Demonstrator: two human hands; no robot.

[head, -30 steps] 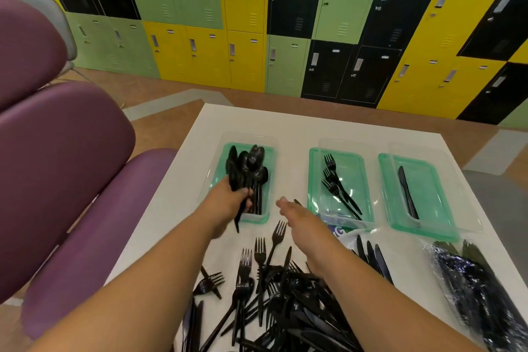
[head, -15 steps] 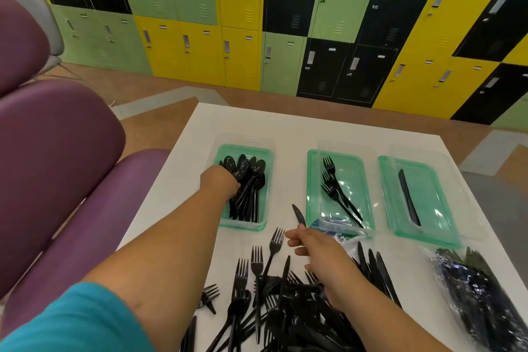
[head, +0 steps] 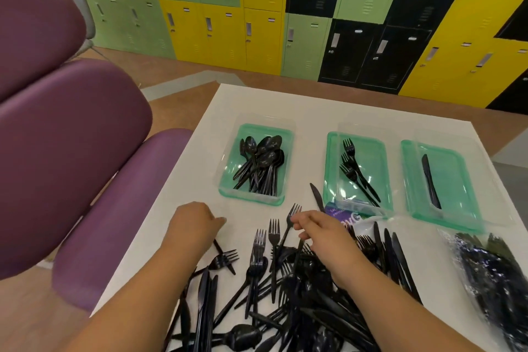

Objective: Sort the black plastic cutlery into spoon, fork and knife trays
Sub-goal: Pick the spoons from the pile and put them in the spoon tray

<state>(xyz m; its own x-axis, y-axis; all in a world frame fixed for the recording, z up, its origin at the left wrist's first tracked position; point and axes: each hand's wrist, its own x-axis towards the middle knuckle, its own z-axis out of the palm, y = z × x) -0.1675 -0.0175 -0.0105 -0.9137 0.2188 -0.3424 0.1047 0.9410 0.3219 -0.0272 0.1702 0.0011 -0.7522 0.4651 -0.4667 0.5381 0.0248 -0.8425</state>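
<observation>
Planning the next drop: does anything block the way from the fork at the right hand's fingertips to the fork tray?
Partly. A loose knife lies on the table between the fork by the right hand and the fork tray. Lifted above the table, nothing visible blocks it.

Three trays stand in a row on the table (head: 257, 103): the spoon tray (head: 228, 186) left, the fork tray (head: 380, 151) in the middle, the knife tray (head: 463, 180) right. Near them lies the cutlery pile (head: 285, 294), with a bag (head: 491, 271) at the right. A knife (head: 317, 196) lies between the spoon and fork trays.
</observation>
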